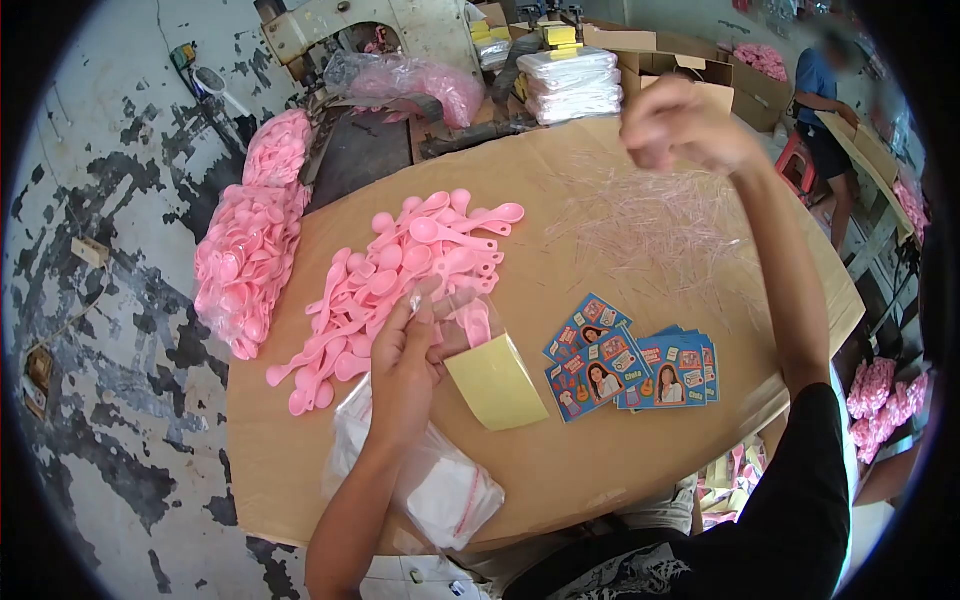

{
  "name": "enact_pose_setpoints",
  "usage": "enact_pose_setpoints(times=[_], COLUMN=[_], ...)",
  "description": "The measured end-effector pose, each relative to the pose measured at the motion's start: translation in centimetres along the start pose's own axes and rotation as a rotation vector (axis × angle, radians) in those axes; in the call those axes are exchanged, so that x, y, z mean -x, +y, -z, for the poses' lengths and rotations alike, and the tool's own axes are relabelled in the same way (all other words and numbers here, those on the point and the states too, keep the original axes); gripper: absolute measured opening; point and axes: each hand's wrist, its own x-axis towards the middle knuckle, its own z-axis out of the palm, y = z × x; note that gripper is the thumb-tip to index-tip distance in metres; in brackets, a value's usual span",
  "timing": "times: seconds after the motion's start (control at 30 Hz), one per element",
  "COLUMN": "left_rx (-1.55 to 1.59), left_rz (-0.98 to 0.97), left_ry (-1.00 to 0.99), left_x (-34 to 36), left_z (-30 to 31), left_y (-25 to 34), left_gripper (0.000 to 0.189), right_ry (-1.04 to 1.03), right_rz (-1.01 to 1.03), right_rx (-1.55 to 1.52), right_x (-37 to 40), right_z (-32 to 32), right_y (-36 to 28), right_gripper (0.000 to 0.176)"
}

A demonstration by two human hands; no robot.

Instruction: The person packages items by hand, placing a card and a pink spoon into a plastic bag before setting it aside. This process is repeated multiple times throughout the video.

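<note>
My left hand [405, 345] pinches the top of a clear plastic bag [462, 318] holding a pink spoon [474, 322] and a yellow card [497, 382]. Beneath that wrist lies a stack of clear plastic bags [440, 485]. A heap of pink spoons [385, 275] spreads just beyond the hand. My right hand [690, 130], blurred, is raised over the far right of the table with its fingers curled; what they hold, if anything, cannot be made out. Below it lie scattered thin clear strips [650, 225]. Blue printed cards [670, 370] sit in overlapping piles between my arms.
Brown paper covers the table [590, 470]. Bagged pink spoons [250, 240] stand at its left edge. At the back are a machine [375, 40], stacked plastic packs [570, 80] and cardboard boxes [660, 60]. Another person [825, 100] works at the far right.
</note>
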Motion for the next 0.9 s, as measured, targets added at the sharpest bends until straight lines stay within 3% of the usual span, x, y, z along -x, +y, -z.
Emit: enact_pose_setpoints(times=[0.03,0.1,0.17,0.2,0.27,0.33,0.4,0.5,0.63,0.77,0.9], left_rx=[0.028,0.106,0.091,0.058,0.057,-0.015,-0.011,0.074,0.035,0.095,0.103], left_rz=[0.029,0.075,0.113,0.133,0.183,0.182,0.163,0.125,0.089,0.104,0.06], left_ry=[0.021,-0.022,-0.051,-0.052,-0.07,-0.049,-0.037,-0.034,-0.053,-0.101,-0.073], left_x=[0.2,-0.1,0.0,0.1,0.0,-0.4,-0.4,-0.1,-0.1,-0.2,0.1], left_z=[-0.3,-0.1,0.5,0.1,-0.1,1.0,1.3,0.3,0.3,0.1,-0.1], left_y=[0.1,-0.9,-0.6,-0.3,0.2,-1.2,-1.3,-0.9,-0.8,-0.4,0.0], left_gripper=[0.043,0.044,0.044,0.044,0.042,0.041,0.038,0.037,0.039,0.043,0.04], right_ry=[0.028,0.094,0.159,0.236,0.216,0.15,0.025,-0.061,-0.122,-0.064,-0.096], right_rz=[0.006,-0.159,-0.488,-0.455,-0.226,-0.218,-0.407,-0.158,-0.137,-0.21,-0.132], right_rx=[0.312,0.673,0.73,0.799,0.712,0.602,0.468,0.021,-0.076,-0.23,-0.243], right_x=[0.3,0.0,-1.0,-1.4,-0.9,-0.8,-2.2,-2.4,-2.4,-2.1,-2.3], right_z=[-0.8,-1.5,-2.2,-2.5,-3.5,-4.4,-6.1,-11.7,-16.6,-16.6,-16.0], right_y=[5.7,6.7,5.1,4.0,3.0,1.0,-1.6,-3.3,-3.2,-3.5,-3.0], right_gripper=[0.027,0.028,0.027,0.024,0.026,0.028,0.031,0.031,0.029,0.024,0.02])
